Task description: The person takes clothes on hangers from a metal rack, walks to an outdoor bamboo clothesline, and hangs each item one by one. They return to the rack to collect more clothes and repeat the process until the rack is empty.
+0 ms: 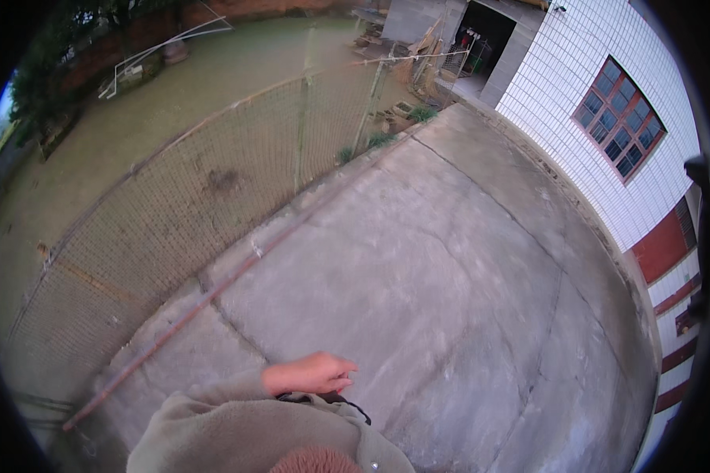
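My left hand (319, 372) reaches across the front of my body from a fleece sleeve (225, 393). Its fingers are bent, and whether they hold anything is too unclear to tell. A small reddish spot shows by the fingertips. Just below the hand, a dark strap or cord (358, 408) hangs against my fleece jacket (260, 431). My right hand is out of view. Before me lies a cracked concrete yard (378, 284).
A mesh net fence (171, 201) runs along the left, with a reddish pole (207, 301) low beside it. Beyond are greenish ground (266, 53) and a white pipe frame (165, 44). A white-tiled wall (544, 77) with a window (620, 118) and a dark doorway (485, 35) stand right.
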A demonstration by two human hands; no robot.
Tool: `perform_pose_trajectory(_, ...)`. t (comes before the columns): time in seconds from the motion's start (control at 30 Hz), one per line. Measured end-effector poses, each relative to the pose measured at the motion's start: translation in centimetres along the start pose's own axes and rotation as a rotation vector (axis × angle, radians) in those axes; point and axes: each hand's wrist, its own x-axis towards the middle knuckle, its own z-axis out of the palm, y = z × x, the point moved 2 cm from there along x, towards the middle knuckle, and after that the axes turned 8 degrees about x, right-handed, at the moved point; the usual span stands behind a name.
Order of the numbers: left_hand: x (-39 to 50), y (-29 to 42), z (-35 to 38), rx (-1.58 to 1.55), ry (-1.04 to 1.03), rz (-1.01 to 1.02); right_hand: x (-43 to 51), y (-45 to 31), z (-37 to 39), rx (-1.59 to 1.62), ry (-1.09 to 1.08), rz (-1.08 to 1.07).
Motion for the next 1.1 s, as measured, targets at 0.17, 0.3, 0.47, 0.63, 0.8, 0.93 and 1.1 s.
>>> perform_pose_trajectory(0.17, 4.4, 1.1, -3.5, -0.068, 0.087, -0.112, 14.5, -8.0, -11.0, -0.158, 0.16, -0.326)
perform_pose_trajectory(0.3, 8.5, 0.2, -5.1, -0.009, 0.105, -0.089, 23.5, -18.0, -22.6, 0.195, 0.324, -0.466)
perform_pose_trajectory(0.47, 16.5, -3.0, -7.4, -0.05, 0.11, -0.113, 31.0, -26.2, -30.3, 0.294, 0.246, -0.472)
perform_pose_trajectory(0.63, 28.7, -6.1, -13.2, -0.023, 0.214, -0.068, 37.6, -23.7, -30.0, 0.11, 0.017, -0.272)
perform_pose_trajectory(0.8, 39.5, -8.2, -17.2, -0.052, 0.094, -0.037, 39.2, -18.2, -29.9, 0.108, -0.073, -0.22)
perform_pose_trajectory(0.93, 44.3, -9.1, -18.5, -0.009, 0.054, 0.041, 38.6, -15.6, -29.6, 0.114, -0.103, -0.02)
perform_pose_trajectory(1.1, 48.7, -10.7, -21.8, 0.049, 0.085, -0.039, 42.7, -15.6, -31.4, 0.131, -0.052, 0.067)
